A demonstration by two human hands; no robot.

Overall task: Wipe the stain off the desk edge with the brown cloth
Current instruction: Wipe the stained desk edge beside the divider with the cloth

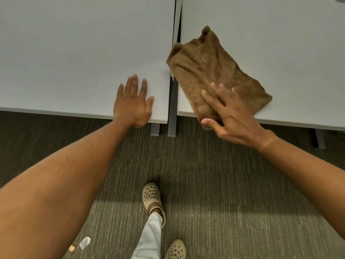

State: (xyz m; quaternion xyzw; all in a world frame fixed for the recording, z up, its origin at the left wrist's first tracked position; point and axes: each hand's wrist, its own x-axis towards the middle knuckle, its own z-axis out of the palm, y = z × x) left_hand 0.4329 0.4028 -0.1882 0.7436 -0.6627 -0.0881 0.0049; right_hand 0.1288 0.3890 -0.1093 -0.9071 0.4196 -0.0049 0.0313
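Two white tables stand side by side with a narrow gap between them, and the person leans over both. Their left hand (133, 105) lies flat and open on the left table (74, 53), palm down near the front corner, gripping nothing; it looks like a brace. Their right hand (226, 114) is on the cloth (214, 71), fingers spread over its near end and the thumb hooked round the part that droops past the front edge, so it grasps the cloth loosely more than it clenches it.

The cloth is brown and rumpled. It lies on the right table (280, 43), running from under the right hand away and towards the left hand, and its far corner reaches across the gap to touch the left table's side edge. Just beyond the left hand's fingertips, at that same side edge, a few small dark flecks (166, 63) show beside the cloth's corner. They may be the stain, but they are too small to be sure.

I would say the wiping is at its start or only partly done: the cloth is in hand and close to the edge, yet most of it rests on the right table, not on the mark. The next move calls for bunching the cloth under the right hand, bringing it over the gap toward the left hand, and rubbing along the edge with firm pressure while the left hand steadies the table.
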